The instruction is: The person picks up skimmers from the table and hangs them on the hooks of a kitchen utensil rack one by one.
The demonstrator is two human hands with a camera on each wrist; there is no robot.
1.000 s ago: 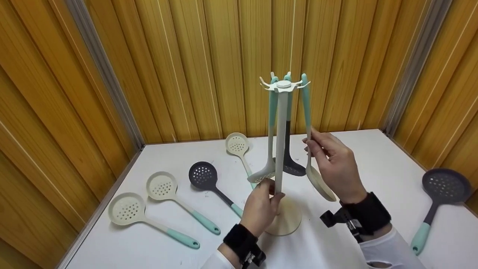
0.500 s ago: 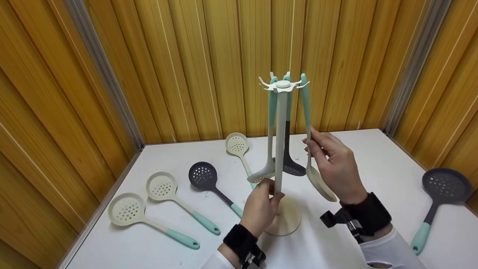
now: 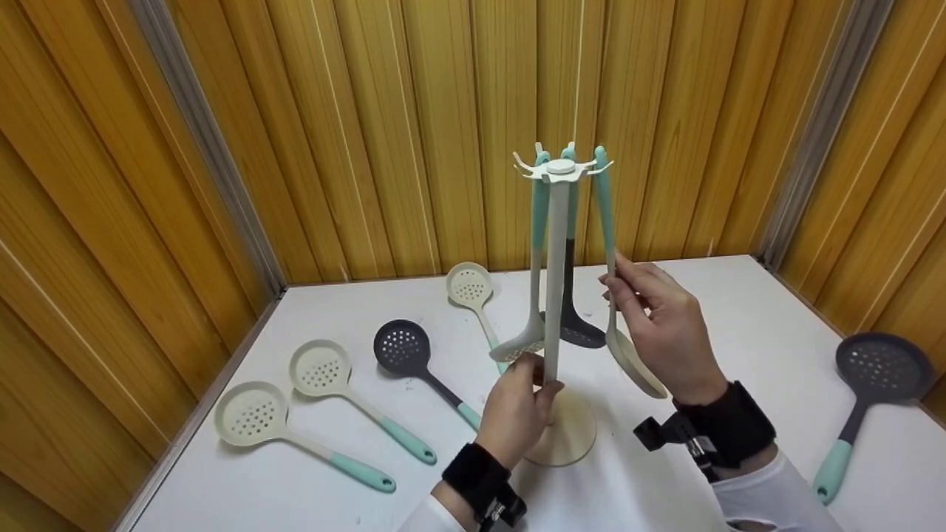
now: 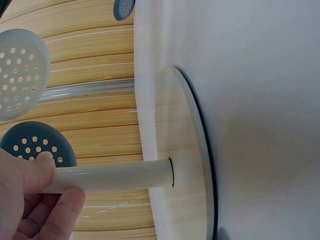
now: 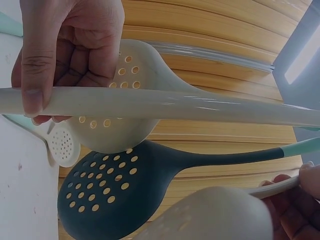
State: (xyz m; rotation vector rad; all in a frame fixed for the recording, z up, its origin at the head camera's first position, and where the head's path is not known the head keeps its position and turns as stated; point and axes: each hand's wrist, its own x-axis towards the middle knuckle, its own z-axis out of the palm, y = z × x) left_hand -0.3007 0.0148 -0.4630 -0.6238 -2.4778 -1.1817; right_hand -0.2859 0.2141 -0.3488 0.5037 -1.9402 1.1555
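The pole (image 3: 556, 281) of a pale utensil stand is held upright on the white bench (image 3: 754, 318) by the left grip (image 3: 514, 410), whose thumb and fingers are closed round its lower part, above the round base (image 3: 573, 440). The shaft of a pale-headed utensil (image 3: 634, 363) is pinched between thumb and fingers by the right grip (image 3: 669, 329); the utensil is suspended at the right of the pole, its turquoise handle end set at a hook of the crown (image 3: 562, 170). Whether its weight is borne by the hook cannot be told. 2 more utensils are hung from the crown: a pale skimmer (image 3: 521, 343), just left of the pole, and a dark skimmer (image 3: 582, 332), behind it. 5 perforated skimmers are laid on the bench: on the left, 2 pale ones (image 3: 255, 414) in front, a dark one (image 3: 401, 347) beyond them and another pale one (image 3: 468, 286) farther back; well apart at the right, a further dark one (image 3: 883, 367). A black strap (image 3: 728, 423) is worn on each wrist. The bench is backed by yellow wood-grained panels (image 3: 443, 148).
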